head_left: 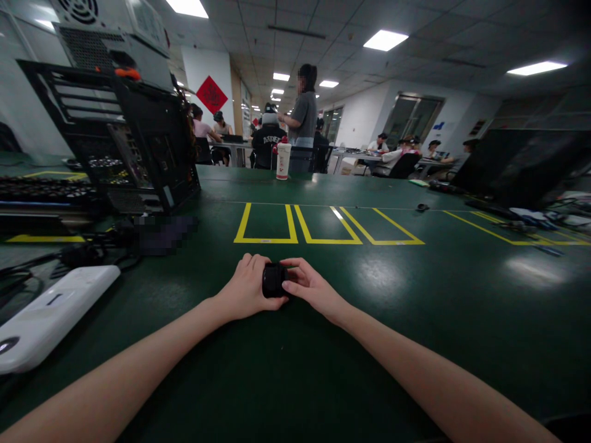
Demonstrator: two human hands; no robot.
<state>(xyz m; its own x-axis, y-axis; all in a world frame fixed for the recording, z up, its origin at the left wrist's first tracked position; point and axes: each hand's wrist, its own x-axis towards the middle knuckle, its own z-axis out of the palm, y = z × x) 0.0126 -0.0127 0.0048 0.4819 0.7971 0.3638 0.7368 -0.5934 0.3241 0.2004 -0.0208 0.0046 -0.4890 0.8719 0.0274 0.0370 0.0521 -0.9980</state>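
Just in front of me, a small black cylindrical object (273,280) is held between both hands; its exact kind is not clear. My left hand (252,284) wraps round its left side, with the thumb along the near side and the fingers over the far side. On the right, my right hand (310,286) pinches its edge with thumb and fingers. The green tabletop (295,375) lies under the hands. Beyond them are yellow tape frames (265,240) marked on the table.
To my left stands an opened black computer case (152,141), with cables and a white power bank-like device (60,311) closer in. A paper cup (283,161) is near the far edge. A small dark ring-like item (422,208) lies right. People sit and stand beyond.
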